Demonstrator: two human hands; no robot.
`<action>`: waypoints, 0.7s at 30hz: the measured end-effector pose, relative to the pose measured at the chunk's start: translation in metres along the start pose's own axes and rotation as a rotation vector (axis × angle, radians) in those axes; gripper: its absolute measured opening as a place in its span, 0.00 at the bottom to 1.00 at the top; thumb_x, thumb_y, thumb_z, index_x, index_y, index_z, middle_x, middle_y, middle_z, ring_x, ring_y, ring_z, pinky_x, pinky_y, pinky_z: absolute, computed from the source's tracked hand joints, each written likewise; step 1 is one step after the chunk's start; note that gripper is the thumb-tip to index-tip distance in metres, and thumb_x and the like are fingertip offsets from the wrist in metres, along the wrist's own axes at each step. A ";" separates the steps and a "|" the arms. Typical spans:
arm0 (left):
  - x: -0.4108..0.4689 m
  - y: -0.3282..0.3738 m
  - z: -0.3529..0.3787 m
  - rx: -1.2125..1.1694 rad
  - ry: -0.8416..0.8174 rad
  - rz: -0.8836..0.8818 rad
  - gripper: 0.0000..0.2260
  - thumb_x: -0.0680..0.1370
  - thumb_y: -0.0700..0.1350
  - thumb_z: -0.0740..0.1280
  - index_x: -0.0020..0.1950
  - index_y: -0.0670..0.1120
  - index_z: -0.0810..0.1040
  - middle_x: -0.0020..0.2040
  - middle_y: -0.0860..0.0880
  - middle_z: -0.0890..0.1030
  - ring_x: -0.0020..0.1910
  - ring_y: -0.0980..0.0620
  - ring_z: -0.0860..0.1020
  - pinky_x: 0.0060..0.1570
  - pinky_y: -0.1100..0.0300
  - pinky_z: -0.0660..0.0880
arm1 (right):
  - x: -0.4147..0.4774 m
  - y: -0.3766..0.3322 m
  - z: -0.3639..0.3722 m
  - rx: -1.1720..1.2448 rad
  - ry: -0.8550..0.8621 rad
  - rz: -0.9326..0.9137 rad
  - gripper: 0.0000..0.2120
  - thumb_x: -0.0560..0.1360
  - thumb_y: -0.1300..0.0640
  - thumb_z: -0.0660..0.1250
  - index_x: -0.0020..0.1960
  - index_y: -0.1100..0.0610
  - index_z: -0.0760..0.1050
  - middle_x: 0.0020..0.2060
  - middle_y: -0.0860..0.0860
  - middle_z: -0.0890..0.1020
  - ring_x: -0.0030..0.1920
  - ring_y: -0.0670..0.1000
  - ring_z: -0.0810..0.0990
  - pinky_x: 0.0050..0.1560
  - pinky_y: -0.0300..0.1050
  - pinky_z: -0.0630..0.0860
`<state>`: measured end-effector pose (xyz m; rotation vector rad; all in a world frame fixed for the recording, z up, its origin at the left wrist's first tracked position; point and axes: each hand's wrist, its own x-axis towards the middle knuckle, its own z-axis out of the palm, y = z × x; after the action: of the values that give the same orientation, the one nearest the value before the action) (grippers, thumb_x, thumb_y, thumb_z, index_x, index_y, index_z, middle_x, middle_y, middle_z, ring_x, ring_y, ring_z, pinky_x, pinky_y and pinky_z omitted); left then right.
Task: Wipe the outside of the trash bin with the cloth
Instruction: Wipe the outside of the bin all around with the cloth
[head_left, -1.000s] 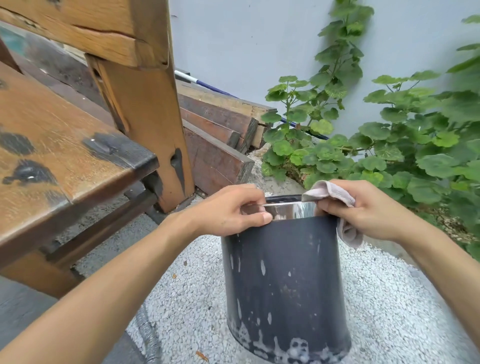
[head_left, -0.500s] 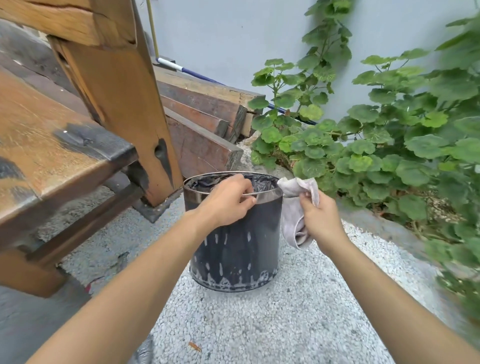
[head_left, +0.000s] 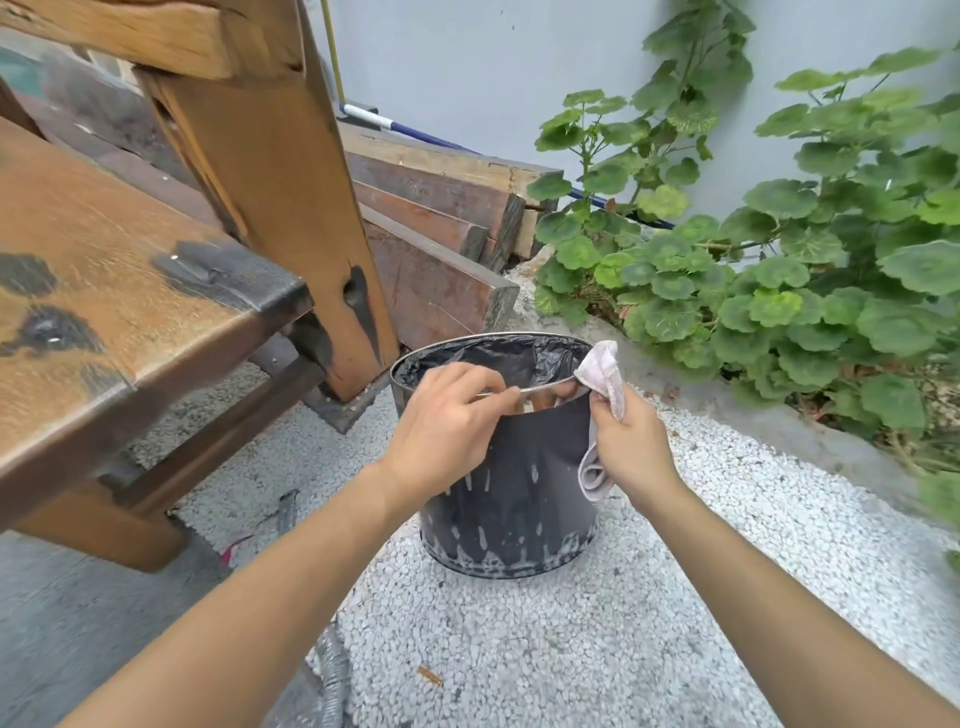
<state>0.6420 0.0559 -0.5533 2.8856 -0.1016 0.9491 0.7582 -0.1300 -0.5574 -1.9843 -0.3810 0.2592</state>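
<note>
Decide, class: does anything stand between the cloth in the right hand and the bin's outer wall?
Nothing visible does. The right hand holds the cloth against the trash bin by its rim, while the left hand grips the rim.

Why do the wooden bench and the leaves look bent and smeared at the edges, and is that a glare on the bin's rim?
Head view: the wide-angle lens bows the bench; the edge leaves are blurred; daylight is soft, without hard shadows; the trash bin has a shiny rim band mirroring the left hand, not glaring.

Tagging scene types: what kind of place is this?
Likely an outdoor yard or patio: white gravel ground, leafy plants against a plain wall, and a weathered wooden bench beside the trash bin.
</note>
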 end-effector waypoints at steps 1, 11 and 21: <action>-0.005 -0.006 -0.005 0.018 -0.030 0.005 0.10 0.77 0.36 0.70 0.56 0.45 0.84 0.54 0.48 0.83 0.50 0.43 0.79 0.48 0.49 0.74 | 0.003 0.000 0.002 -0.016 -0.007 0.000 0.07 0.83 0.56 0.59 0.55 0.45 0.73 0.36 0.46 0.77 0.38 0.49 0.74 0.36 0.42 0.68; -0.025 -0.033 -0.025 -0.051 -0.328 -0.241 0.31 0.77 0.31 0.60 0.80 0.46 0.62 0.80 0.48 0.61 0.80 0.46 0.58 0.79 0.49 0.56 | 0.013 -0.014 0.025 -0.231 -0.148 -0.133 0.30 0.83 0.63 0.57 0.81 0.47 0.55 0.73 0.58 0.71 0.67 0.62 0.74 0.59 0.51 0.72; 0.006 -0.039 -0.011 -0.058 -0.316 -0.351 0.30 0.73 0.35 0.55 0.77 0.40 0.65 0.74 0.45 0.70 0.73 0.42 0.66 0.74 0.45 0.62 | -0.007 0.034 0.049 -0.505 -0.418 -0.458 0.39 0.78 0.72 0.57 0.82 0.52 0.46 0.81 0.48 0.43 0.79 0.45 0.35 0.80 0.52 0.45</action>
<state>0.6443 0.0961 -0.5444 2.8383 0.3353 0.4214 0.7394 -0.1054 -0.6091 -2.2497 -1.2526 0.3026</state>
